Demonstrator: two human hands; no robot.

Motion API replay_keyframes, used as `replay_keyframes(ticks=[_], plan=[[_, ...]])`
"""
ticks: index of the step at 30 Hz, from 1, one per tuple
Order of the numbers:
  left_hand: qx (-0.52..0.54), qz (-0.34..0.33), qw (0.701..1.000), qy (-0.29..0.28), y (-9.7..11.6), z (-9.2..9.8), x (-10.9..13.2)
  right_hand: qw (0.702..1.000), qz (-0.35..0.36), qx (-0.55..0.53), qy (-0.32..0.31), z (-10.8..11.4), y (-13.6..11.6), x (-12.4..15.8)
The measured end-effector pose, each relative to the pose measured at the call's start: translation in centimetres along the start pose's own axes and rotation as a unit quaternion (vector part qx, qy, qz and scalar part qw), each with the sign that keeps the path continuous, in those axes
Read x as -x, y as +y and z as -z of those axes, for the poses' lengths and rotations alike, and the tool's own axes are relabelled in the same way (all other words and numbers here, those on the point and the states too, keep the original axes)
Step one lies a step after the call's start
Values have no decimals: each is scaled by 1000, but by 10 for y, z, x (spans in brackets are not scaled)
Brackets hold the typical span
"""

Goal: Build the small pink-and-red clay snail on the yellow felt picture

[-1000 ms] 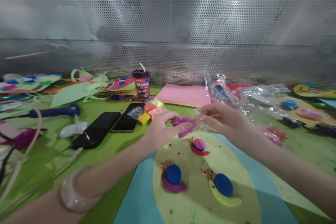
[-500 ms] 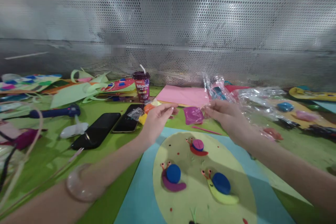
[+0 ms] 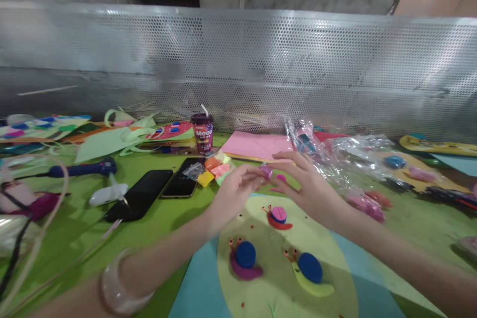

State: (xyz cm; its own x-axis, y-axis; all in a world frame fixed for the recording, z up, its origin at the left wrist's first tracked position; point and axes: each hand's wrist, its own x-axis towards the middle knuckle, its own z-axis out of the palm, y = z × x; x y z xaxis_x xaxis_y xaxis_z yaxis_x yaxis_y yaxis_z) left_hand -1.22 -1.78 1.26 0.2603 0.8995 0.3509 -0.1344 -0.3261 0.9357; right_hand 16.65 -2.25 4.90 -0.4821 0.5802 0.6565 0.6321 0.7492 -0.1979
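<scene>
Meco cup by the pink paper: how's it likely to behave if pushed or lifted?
The Meco cup would probably tip if pushed high up: it's taller than wide and narrows toward the bottom. The white straw sticks up, so it could snag a hand coming from above. Weight is a guess, since the dark printed wall hides any fill.

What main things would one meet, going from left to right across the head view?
Dark blue rod-shaped tool → nearer black rectangular phone → dark purple cup with white straw → left hand → small shiny purple piece → right hand → nearer shiny pink lump → rounded blue lump.
</scene>
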Motion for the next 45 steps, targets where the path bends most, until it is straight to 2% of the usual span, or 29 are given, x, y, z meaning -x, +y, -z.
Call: replay_keyframes(ticks=[4, 9, 12, 17, 20, 26, 36, 45], plan=[[16, 16, 999, -28, 0, -7, 6, 995, 76, 60, 20, 3, -17, 12], [66, 98, 992, -38, -4, -9, 10, 982, 144, 99, 63, 4, -14, 25], [122, 144, 981, -55, -5, -13, 13, 984, 136, 84, 77, 4, -11, 32], [188, 178, 964, -63, -3, -17, 14, 990, 114, 40, 79, 1, -9, 38], [189, 190, 962, -58, -4, -15, 13, 990, 114, 18, 83, -1, -9, 39], [196, 231, 948, -98, -10, -14, 14, 991, 109, 16, 80, -1, -10, 41], [131, 225, 958, -122, -2, -13, 13, 994, 85, -7, 74, -4, -15, 44], [139, 256, 951, -108, -1, -12, 11, 995, 51, -35, 73, -8, -9, 43]])
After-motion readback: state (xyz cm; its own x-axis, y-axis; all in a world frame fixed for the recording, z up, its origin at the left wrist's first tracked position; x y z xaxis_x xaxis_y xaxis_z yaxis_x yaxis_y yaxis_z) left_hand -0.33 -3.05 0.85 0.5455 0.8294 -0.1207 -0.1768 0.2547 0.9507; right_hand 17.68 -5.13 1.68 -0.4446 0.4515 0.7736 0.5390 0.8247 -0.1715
